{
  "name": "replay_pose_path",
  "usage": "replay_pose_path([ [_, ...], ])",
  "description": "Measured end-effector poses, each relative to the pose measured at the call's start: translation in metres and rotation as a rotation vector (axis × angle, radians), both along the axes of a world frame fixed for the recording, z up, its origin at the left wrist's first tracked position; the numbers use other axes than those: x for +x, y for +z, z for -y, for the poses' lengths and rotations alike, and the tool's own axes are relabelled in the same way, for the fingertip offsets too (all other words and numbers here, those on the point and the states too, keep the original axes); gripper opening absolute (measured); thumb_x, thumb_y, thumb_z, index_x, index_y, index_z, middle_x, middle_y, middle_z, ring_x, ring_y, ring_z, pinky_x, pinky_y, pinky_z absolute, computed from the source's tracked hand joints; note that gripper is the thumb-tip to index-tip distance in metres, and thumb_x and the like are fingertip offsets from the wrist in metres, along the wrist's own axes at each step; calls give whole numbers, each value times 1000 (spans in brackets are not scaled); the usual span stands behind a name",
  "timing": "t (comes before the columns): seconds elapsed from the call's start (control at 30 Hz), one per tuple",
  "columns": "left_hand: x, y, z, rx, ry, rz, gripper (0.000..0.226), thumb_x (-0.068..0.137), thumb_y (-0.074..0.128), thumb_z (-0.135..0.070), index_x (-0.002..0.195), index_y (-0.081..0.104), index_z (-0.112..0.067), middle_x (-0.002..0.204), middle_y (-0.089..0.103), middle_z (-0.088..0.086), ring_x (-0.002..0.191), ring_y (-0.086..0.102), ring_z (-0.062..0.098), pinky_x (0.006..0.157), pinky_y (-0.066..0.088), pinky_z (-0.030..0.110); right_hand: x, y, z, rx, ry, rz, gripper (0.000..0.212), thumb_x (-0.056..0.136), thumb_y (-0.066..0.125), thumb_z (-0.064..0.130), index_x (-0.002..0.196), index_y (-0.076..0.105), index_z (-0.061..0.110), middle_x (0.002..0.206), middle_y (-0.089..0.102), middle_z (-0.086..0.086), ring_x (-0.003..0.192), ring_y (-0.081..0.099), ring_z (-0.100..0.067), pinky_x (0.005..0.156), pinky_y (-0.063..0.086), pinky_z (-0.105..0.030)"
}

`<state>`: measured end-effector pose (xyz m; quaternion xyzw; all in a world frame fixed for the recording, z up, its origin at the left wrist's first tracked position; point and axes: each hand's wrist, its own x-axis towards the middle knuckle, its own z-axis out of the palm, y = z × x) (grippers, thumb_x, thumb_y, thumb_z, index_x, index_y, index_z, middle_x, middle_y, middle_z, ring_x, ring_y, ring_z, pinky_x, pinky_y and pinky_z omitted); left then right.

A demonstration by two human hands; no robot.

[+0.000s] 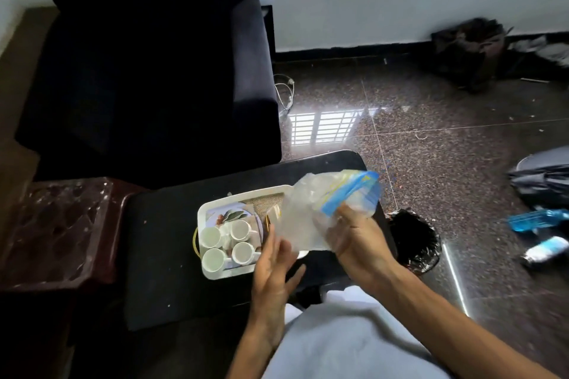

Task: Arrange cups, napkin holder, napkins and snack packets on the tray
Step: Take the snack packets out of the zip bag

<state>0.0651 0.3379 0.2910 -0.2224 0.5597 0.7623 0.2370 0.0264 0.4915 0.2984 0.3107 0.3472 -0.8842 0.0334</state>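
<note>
A white tray [215, 275] lies on a small black table [160, 255]. Several white cups [240, 230] stand in its near left part, on patterned napkins [229, 215]. A gold-edged napkin holder [268, 221] shows at the tray's middle, partly hidden. My right hand [358, 238] grips a clear zip bag with a blue strip [326, 203], held above the tray's right side. What is inside the bag is unclear. My left hand [272, 274] is below the bag at the tray's near edge, fingers spread, touching the bag's lower corner or just beside it.
A dark armchair [147, 71] stands behind the table. A dark red marble side table [61, 231] is on the left. A bin with a black liner [415, 243] sits right of the table. Blue bottles [538, 221] and a dark bag [542, 181] lie on the floor at right.
</note>
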Motion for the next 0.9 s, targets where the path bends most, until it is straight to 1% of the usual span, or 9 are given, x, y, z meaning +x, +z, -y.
replay_pose_path([
  [0.17,-12,-2,0,148,47,-123,89,71,84,-58,141,55,-11,137,66,19,125,65,34,95,59,41,25,-1,25,-368,232,125,27,87,54,0,100,78,1,111,75,-17,88,77,-27,71,64,-39],
  [0.27,-16,-7,4,133,26,-232,77,76,85,-44,136,57,-6,131,68,24,117,67,36,99,57,46,31,-4,29,-444,258,151,31,79,61,2,105,78,1,115,73,-20,89,77,-29,71,64,-39],
  [0.33,-19,-12,9,100,-8,-285,58,73,88,-30,125,67,-14,119,75,16,106,72,27,90,60,38,34,-9,29,-421,280,192,27,81,63,8,101,80,4,107,76,-17,86,77,-27,71,65,-38],
  [0.47,-25,-12,11,-70,-62,-387,29,74,73,-6,90,79,-29,87,77,-3,79,72,8,68,59,21,43,-29,25,217,416,260,39,86,70,7,124,67,16,111,76,-9,99,73,-24,77,61,-34],
  [0.53,-29,-9,12,-57,-72,-348,26,72,69,-3,88,80,-20,86,77,5,77,72,12,66,60,25,49,-36,12,465,424,119,78,71,81,9,139,47,21,122,70,0,105,70,-10,76,58,-26],
  [0.6,-31,-10,15,-49,-174,-294,22,69,69,-6,89,80,-6,88,79,15,78,72,18,68,59,29,54,-41,-5,604,468,-108,96,63,86,1,142,40,29,116,69,21,99,68,7,74,56,-14],
  [0.73,-35,-12,12,27,-428,-128,34,58,77,-13,91,81,-6,89,80,7,78,73,15,66,59,21,68,-40,-14,602,623,-219,52,68,91,21,112,70,36,104,76,9,95,71,-6,81,56,-22],
  [0.83,-31,-21,-10,-405,-260,-202,38,73,85,-8,109,74,-10,103,76,1,91,70,16,68,55,11,69,-41,-35,786,422,-154,47,71,82,30,116,69,37,105,76,16,97,69,0,84,56,-22],
  [0.9,-20,-19,-29,-602,-18,-320,26,91,74,-18,116,70,-23,114,73,-6,105,69,14,78,55,12,63,-38,-56,986,234,-79,44,78,75,21,120,65,29,106,75,15,99,70,-2,83,56,-21],
])
